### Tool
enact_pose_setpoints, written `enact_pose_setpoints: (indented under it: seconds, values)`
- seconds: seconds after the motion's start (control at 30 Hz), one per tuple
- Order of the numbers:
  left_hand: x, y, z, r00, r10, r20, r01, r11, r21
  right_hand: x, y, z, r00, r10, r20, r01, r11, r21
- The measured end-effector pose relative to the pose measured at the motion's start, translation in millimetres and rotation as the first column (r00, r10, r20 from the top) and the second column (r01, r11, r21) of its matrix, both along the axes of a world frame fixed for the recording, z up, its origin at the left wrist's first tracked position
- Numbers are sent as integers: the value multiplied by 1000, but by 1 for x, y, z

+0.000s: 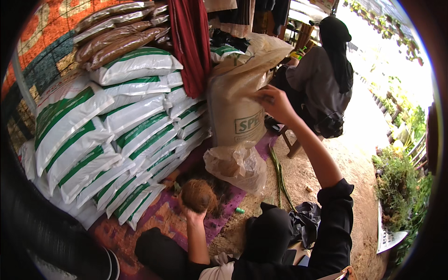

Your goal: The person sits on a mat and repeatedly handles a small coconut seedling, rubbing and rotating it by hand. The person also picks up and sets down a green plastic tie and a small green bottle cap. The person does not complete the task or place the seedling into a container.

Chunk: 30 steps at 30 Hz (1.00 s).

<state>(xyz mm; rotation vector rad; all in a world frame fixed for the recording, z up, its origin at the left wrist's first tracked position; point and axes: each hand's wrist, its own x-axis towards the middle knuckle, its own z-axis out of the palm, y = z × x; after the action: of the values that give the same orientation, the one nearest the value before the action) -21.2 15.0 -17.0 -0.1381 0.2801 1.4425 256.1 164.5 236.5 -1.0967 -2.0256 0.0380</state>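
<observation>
My left hand [192,214] cups a round ball wrapped in brown coconut fibre [198,196] from below, above the purple mat [229,204]. Out to the upper right, my right hand [274,101] is raised in front of a large woven sack [238,105]. Its fingers are bent and slightly blurred; whether a thin thread lies between them cannot be made out. A small green spool [239,210] rests near the mat's edge. Dark loose fibre [224,192] lies on the mat beyond the ball, beside a crumpled clear plastic bag [241,168].
White-and-green filled bags [140,122] are stacked at left, with brown bags [122,42] on top. A person [315,77] sits low at the upper right. Long green stems [280,175] and a black plastic bag [304,224] lie on the ground. Plants [399,189] line the right side.
</observation>
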Motion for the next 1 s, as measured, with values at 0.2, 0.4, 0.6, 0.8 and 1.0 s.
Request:
enact_pose_setpoints:
  seconds: [0.2, 0.4, 0.6, 0.8, 1.0]
  values:
    - [1, -14, 46, 976, -205, 78, 188, 963, 192, -88, -96, -20, 953, 249, 174, -273, 953, 134]
    - [-23, -23, 84, 991, -126, 48, 109, 958, 265, -130, -157, -58, 762, 481, 433, -553, 831, 50]
    - [-38, -31, 97, 996, -84, -36, 91, 945, 313, -131, -180, -43, 750, 526, 402, -537, 838, -95]
    - [-34, -37, 87, 995, -24, -97, 50, 960, 277, -156, -189, -85, 925, 322, 200, -328, 945, -5]
    - [-31, -40, 71, 998, -40, -54, 52, 967, 248, -155, -201, -87, 994, 103, 45, -102, 995, -16]
